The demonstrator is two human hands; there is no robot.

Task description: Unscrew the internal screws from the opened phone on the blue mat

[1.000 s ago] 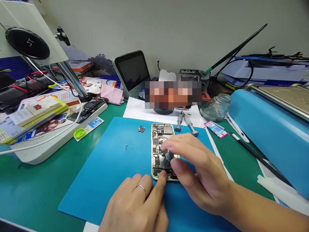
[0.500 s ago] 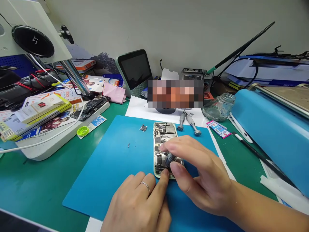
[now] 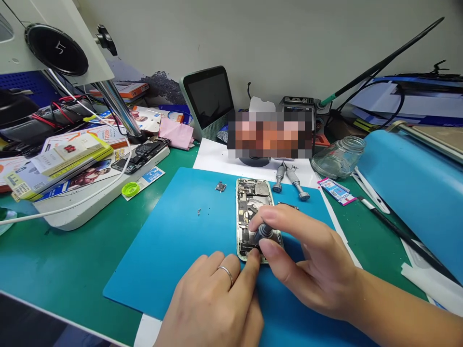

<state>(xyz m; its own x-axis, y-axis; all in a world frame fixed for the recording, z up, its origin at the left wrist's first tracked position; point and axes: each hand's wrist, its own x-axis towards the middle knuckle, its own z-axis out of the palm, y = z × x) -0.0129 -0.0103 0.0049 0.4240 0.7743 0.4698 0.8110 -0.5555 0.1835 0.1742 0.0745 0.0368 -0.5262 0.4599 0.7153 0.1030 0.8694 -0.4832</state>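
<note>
An opened phone (image 3: 243, 205) with its inner parts bare lies upright in the view on a blue mat (image 3: 155, 260). My left hand (image 3: 213, 299), a ring on one finger, presses its index fingertip on the phone's lower end while the other fingers stay curled. Between the thumb and index finger of my right hand (image 3: 314, 255) is a dark grey screwdriver (image 3: 265, 230), standing over the phone's lower half. Its tip is hidden. Left of the phone are a small square component (image 3: 220, 186) and tiny metal bits (image 3: 198, 212). A dark part (image 3: 288, 206) shows partly behind my right hand.
Two grey screwdrivers (image 3: 278, 178) lie beyond the phone. A glass jar (image 3: 339, 158) and a blue-covered machine (image 3: 412, 193) stand right. To the left are a microscope stand (image 3: 117, 106), boxes (image 3: 68, 154) and a white cable (image 3: 87, 196). A screen (image 3: 210, 96) stands behind.
The view has shifted slightly, so everything sits further right and a little higher. My right thumb and index finger have turned slightly around the screwdriver. My left hand stays on the phone.
</note>
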